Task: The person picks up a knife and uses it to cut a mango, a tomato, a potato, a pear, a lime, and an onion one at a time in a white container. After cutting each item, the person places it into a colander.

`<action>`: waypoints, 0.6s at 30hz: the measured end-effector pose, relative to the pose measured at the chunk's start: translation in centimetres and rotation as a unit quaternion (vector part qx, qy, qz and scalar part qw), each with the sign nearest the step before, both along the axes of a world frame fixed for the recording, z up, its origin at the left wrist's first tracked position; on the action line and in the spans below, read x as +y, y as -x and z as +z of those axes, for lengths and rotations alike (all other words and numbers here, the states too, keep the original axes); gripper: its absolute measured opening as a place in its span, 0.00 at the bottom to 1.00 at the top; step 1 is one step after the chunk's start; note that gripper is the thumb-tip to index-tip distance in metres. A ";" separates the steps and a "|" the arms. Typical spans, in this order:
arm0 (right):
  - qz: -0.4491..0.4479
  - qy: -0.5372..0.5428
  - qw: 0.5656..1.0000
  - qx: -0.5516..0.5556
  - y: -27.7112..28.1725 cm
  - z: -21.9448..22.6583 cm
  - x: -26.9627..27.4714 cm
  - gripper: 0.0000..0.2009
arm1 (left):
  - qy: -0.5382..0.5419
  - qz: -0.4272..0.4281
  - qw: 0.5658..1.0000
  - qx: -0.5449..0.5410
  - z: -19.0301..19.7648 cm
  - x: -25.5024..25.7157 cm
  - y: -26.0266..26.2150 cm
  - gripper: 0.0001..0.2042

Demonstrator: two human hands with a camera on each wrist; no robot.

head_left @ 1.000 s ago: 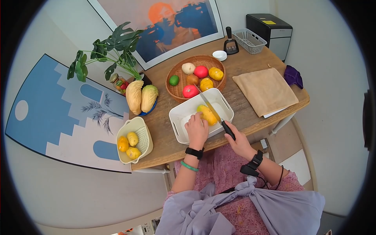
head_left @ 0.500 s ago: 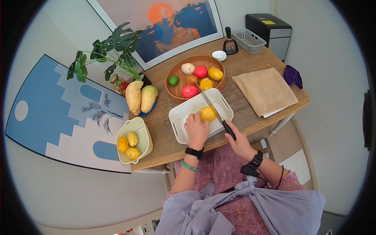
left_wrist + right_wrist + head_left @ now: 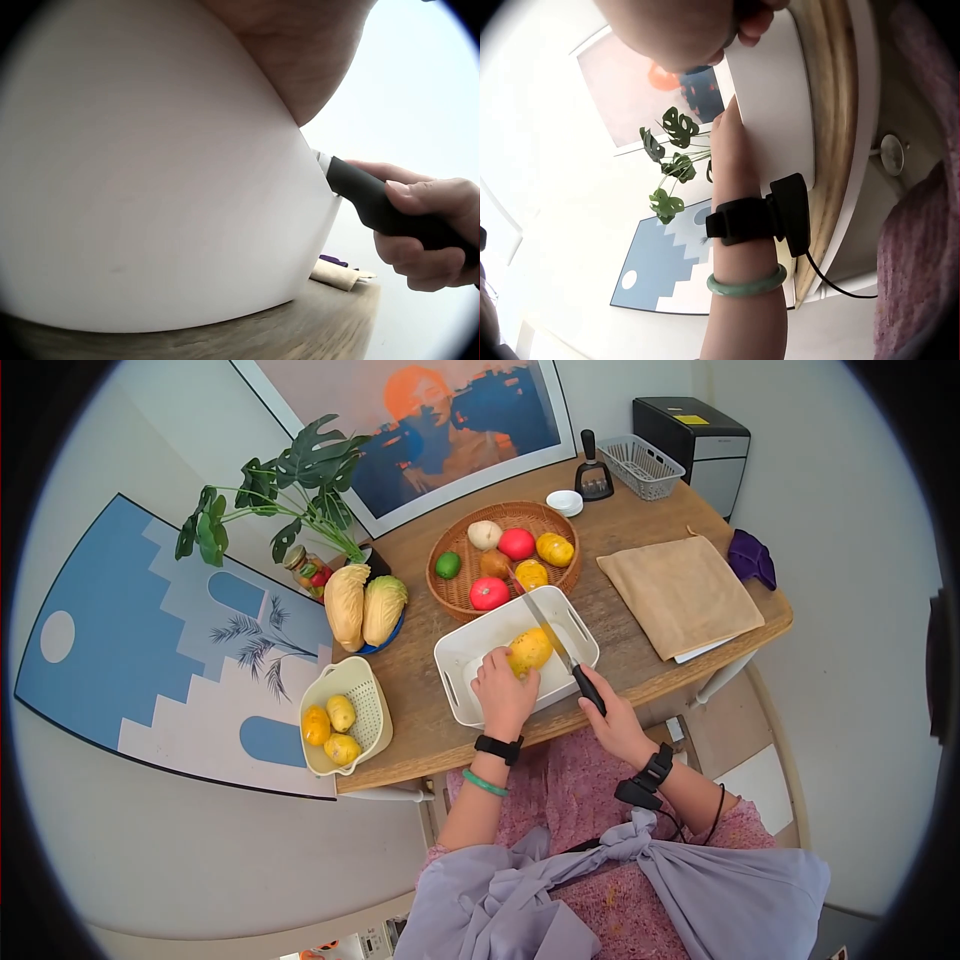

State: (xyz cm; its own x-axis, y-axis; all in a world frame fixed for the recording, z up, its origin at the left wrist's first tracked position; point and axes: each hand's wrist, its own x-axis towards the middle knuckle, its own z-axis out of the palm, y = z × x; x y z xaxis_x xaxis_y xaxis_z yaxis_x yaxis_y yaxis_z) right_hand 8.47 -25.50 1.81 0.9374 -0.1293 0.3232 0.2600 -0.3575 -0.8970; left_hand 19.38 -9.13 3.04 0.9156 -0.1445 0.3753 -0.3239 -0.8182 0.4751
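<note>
In the head view, the left hand [image 3: 506, 692] holds a yellow potato-like piece [image 3: 531, 648] inside a white bin [image 3: 462, 705], its fingers curled on the left side of it. The right hand [image 3: 617, 722] grips the black handle of a knife [image 3: 588, 688], whose blade slants up and left across the bin, beside the yellow piece; whether they touch I cannot tell. The left wrist view shows the right hand [image 3: 427, 225] wrapped round the black handle [image 3: 382, 206] by the bin's wall [image 3: 150, 180]. The right wrist view shows the left forearm reaching over the bin's side.
Behind the bin sits a wicker basket [image 3: 440, 592] of produce. To the left are a pale basket [image 3: 375, 730] with yellow pieces and two cabbages [image 3: 345, 608] on a blue plate. A beige cloth [image 3: 680, 595] lies at right; a peeler-like tool [image 3: 593, 480] stands behind.
The yellow piece has turned under the left hand, from lying slanted to standing more toward the upper right. The knife remains in the right hand, nearly in place. The head view has shifted slightly.
</note>
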 end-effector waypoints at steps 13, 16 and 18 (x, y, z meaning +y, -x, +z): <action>0.001 0.010 1.000 -0.019 0.0 -0.2 0.3 0.25 | 0.001 0.010 0.995 0.095 0.9 -0.1 0.1 0.23; 0.023 0.003 0.999 0.040 0.0 0.2 0.0 0.25 | 0.013 0.001 0.993 0.120 0.4 0.1 -0.2 0.21; 0.015 0.003 1.000 0.022 0.2 0.3 0.3 0.25 | 0.011 -0.001 0.994 0.113 0.2 0.2 -0.3 0.22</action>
